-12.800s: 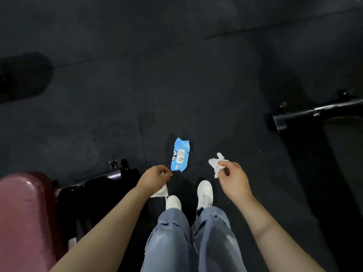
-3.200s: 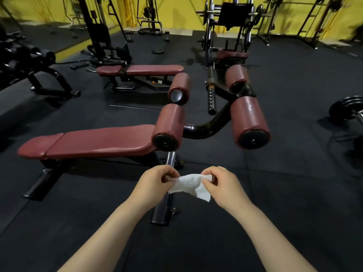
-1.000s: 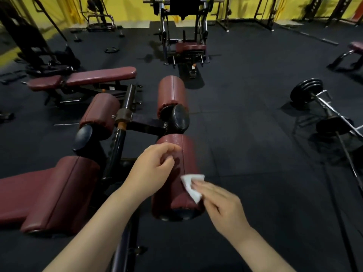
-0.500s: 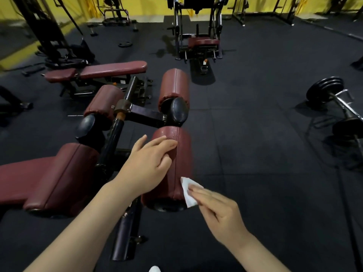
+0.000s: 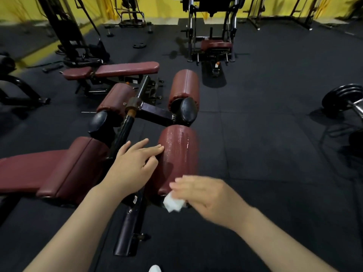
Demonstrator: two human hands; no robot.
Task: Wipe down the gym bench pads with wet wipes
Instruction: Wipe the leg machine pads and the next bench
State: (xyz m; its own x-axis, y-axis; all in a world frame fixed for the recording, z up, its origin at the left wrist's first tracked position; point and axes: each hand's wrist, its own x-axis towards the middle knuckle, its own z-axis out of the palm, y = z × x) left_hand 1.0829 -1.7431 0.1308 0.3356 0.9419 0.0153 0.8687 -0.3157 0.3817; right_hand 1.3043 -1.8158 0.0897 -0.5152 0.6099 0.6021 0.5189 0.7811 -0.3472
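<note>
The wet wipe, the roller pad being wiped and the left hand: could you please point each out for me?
wet wipe (image 5: 173, 204), head view, middle of the white wad.
roller pad (image 5: 179, 152), head view, its glistening top.
left hand (image 5: 135, 163), head view, back of the hand.

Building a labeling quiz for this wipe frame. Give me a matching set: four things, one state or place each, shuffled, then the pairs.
Things:
1. left hand
2. wet wipe
3. nearest roller pad
4. weight plates

States/places:
A. on the floor, far right
B. glistening wet on top
C. fingers straight, touching the pad's side
D. white, under the right hand at the pad's near end

Pairs: 1-C, 2-D, 3-B, 4-A
</note>
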